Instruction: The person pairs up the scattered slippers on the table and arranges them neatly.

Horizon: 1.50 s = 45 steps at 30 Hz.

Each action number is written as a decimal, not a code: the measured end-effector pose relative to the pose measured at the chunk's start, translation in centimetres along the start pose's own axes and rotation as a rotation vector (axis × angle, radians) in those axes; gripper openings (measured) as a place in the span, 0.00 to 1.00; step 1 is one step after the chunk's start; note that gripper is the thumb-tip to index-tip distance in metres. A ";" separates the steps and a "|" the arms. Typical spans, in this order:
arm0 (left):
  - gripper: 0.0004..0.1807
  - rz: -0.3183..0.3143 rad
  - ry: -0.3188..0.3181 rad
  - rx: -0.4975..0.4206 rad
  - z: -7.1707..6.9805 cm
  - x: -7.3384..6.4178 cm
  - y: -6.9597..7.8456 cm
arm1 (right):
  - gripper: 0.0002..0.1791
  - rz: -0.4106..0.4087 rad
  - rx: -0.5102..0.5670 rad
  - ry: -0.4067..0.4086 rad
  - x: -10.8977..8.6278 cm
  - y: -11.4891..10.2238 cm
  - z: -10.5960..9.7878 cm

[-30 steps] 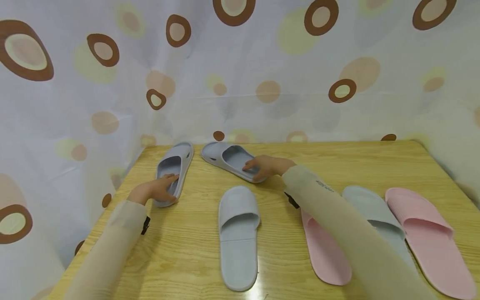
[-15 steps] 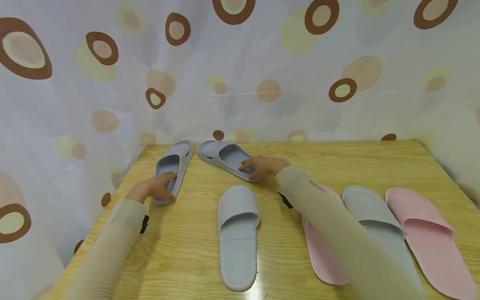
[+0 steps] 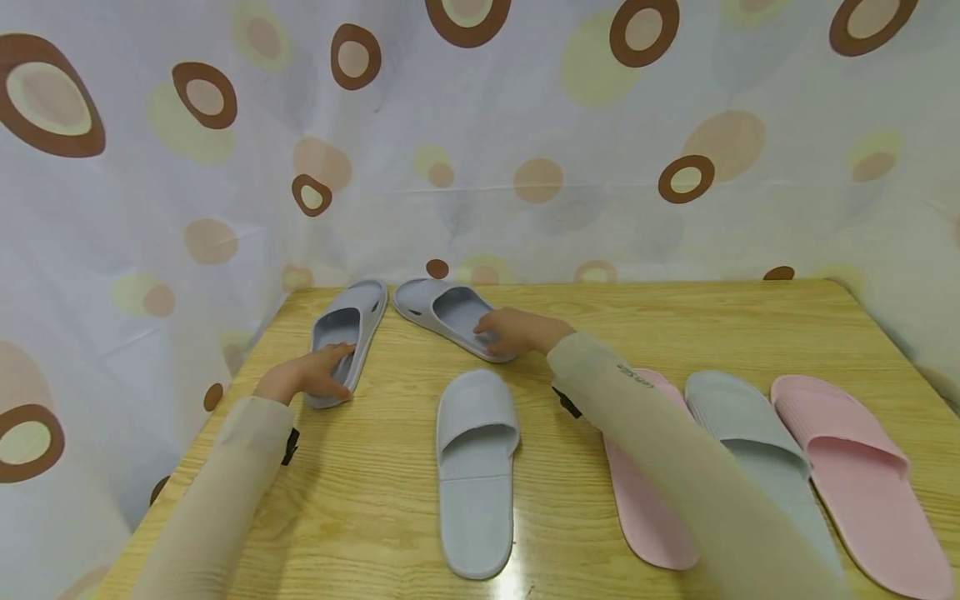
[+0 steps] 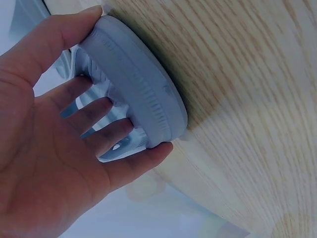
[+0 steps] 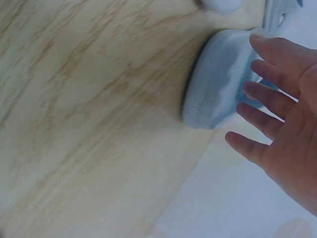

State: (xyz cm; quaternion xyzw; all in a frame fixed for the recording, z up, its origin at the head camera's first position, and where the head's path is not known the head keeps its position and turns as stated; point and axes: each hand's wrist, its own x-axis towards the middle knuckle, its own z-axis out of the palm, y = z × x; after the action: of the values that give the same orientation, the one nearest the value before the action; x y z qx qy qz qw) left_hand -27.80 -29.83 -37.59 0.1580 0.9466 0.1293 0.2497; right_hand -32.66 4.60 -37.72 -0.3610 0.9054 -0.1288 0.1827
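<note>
Two grey-blue slippers with side cut-outs lie at the back left of the wooden table, toes away from me. My left hand (image 3: 311,375) holds the heel of the left slipper (image 3: 365,297); the left wrist view shows the thumb and little finger at opposite sides of the heel (image 4: 143,84), the other fingers inside. My right hand (image 3: 521,331) is at the heel of the right slipper (image 3: 420,293), which lies slanted. Seen from the right wrist, its fingers are spread and nearly straight over the slipper's heel end (image 5: 210,89). The toes are close together, the heels apart.
A single pale grey slipper (image 3: 476,517) lies in front of the pair. At right lie a pink slipper (image 3: 648,517), partly under my right sleeve, a grey slipper (image 3: 716,404) and another pink slipper (image 3: 870,508). A dotted curtain (image 3: 487,125) hangs behind the table.
The right slipper has slid left and slightly back with my right hand, its toe nearer the left slipper. My left hand and its slipper have barely moved.
</note>
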 end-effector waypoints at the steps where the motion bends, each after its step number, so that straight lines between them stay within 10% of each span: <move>1: 0.47 -0.004 -0.001 -0.002 0.0 0.0 0.0 | 0.25 -0.005 0.004 0.002 -0.1 -0.3 -0.1; 18: 0.47 -0.011 -0.008 -0.017 -0.1 -0.2 0.3 | 0.40 -0.135 -0.017 -0.260 -3.6 -7.9 0.7; 45: 0.47 0.003 -0.009 -0.048 0.1 -0.2 0.0 | 0.38 -0.093 -0.044 -0.262 -7.9 -3.6 0.7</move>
State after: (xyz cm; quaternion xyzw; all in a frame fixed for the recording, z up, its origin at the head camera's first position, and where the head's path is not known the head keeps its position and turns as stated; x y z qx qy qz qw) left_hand -27.52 -29.85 -37.58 0.1541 0.9418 0.1515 0.2574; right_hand -24.87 7.46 -35.16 -0.4202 0.8586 -0.0690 0.2853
